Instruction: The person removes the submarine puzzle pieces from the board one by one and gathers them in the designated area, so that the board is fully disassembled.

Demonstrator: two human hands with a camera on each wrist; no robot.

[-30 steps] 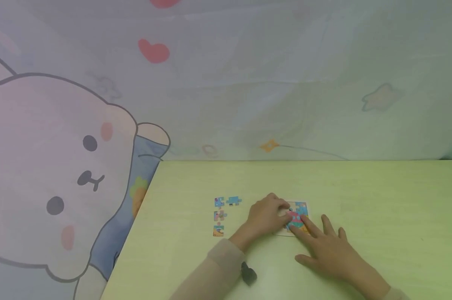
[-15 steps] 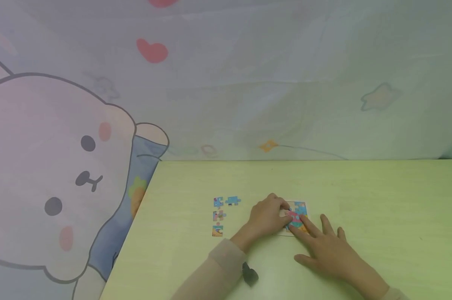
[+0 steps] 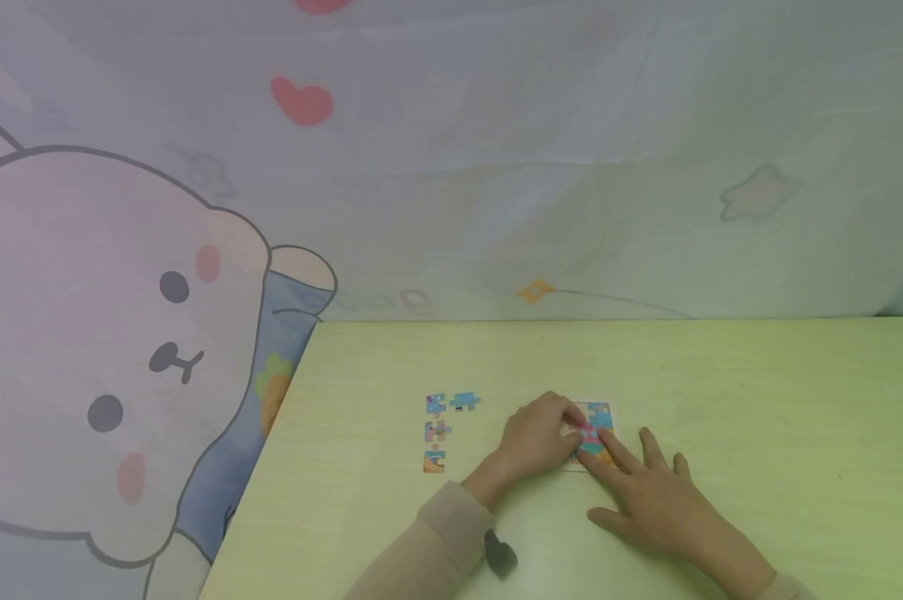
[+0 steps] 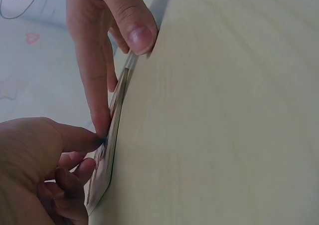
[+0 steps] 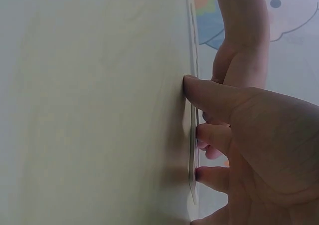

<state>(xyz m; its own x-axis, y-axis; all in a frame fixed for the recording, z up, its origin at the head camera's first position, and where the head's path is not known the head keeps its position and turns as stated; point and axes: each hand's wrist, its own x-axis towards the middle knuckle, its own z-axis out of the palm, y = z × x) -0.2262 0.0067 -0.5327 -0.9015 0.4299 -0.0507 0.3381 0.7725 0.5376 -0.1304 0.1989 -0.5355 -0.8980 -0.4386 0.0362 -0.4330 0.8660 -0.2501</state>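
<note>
Far left of the frame, we've got a big bear [image 3: 68,275], printed on a pale cloth [image 3: 496,208] that fills the upper half. Moving right, left of centre and low, there are four loose puzzle pieces [image 3: 436,431], grouped on the yellow-green desk [image 3: 759,392]. Next, a sleeve [image 3: 459,517] at lower centre, and out of it the left hand [image 3: 539,437]: grip narrow, thumb and finger bent in at the puzzle's [image 3: 599,416] left side; whether they pinch a piece, we can't tell. The puzzle itself sits on the desk, right of centre in the lower half, partly covered. And here's the right hand [image 3: 649,497], lower right: grip wide, fingers spread, two fingertips on the puzzle.
</note>
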